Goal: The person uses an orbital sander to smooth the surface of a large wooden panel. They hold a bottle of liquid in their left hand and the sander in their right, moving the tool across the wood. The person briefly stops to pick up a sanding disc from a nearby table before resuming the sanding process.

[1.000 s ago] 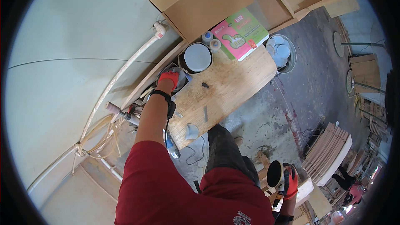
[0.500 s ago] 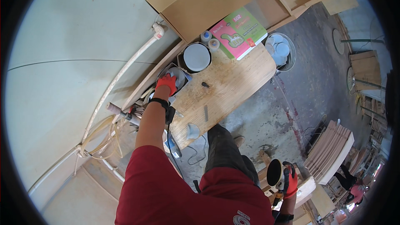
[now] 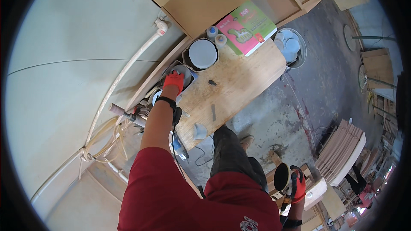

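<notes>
My left hand (image 3: 174,81), in a red glove, reaches into a small box (image 3: 192,76) of round grey sanding discs (image 3: 186,75) at the table's far left edge. Its fingers are bent down and closed on a disc at the stack's edge; the fingertips are partly hidden. Low on the right, my right hand (image 3: 298,185), in a red and black glove, is wrapped round a handheld disc sander (image 3: 288,179). The sander's round, dark pad (image 3: 281,177) faces left, away from the table.
The wooden table (image 3: 244,75) bears a second box of discs (image 3: 203,55), two small bottles (image 3: 220,39), a pink and green box (image 3: 246,30) and a small dark piece (image 3: 212,82). A metal bucket (image 3: 303,55) stands beyond. Stacked boards (image 3: 342,149) lie right; another person (image 3: 366,194) is far off.
My left hand has shifted slightly right over the discs, and its fingers have drawn together and bent down. My right hand keeps the sander in about the same place.
</notes>
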Motion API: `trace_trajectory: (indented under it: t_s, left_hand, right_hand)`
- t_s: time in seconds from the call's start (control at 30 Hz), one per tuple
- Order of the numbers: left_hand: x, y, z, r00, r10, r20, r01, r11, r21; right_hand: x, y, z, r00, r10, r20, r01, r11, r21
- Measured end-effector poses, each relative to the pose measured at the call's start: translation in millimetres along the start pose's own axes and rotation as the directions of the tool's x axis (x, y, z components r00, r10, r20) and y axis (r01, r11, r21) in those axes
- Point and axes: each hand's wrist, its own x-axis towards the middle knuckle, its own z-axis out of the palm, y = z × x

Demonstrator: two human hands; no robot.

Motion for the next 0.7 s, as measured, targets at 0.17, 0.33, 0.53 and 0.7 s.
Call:
trace_trajectory:
  t_s: [0.17, 0.33, 0.53, 0.7]
  left_hand:
    - [11, -12, -7, 0.993, 0.020, 0.112, -0.016, 0.999, -0.034]
    - [13, -19, -4, 0.996, -0.014, 0.093, 0.023, 0.996, -0.088]
    - [-53, -19, -33, 0.967, -0.217, -0.136, 0.158, 0.924, -0.349]
    - [-116, -40, -58, 0.883, -0.261, -0.390, 0.120, 0.929, -0.350]
  right_hand:
    - [6, 5, -4, 1.000, -0.012, 0.024, 0.012, 1.000, 0.017]
    - [7, 17, -10, 1.000, -0.019, 0.020, 0.018, 0.999, 0.033]
    - [4, 11, -3, 1.000, 0.003, -0.031, -0.002, 0.999, 0.050]
    - [12, 43, 0, 0.997, -0.083, -0.007, 0.082, 0.964, 0.252]
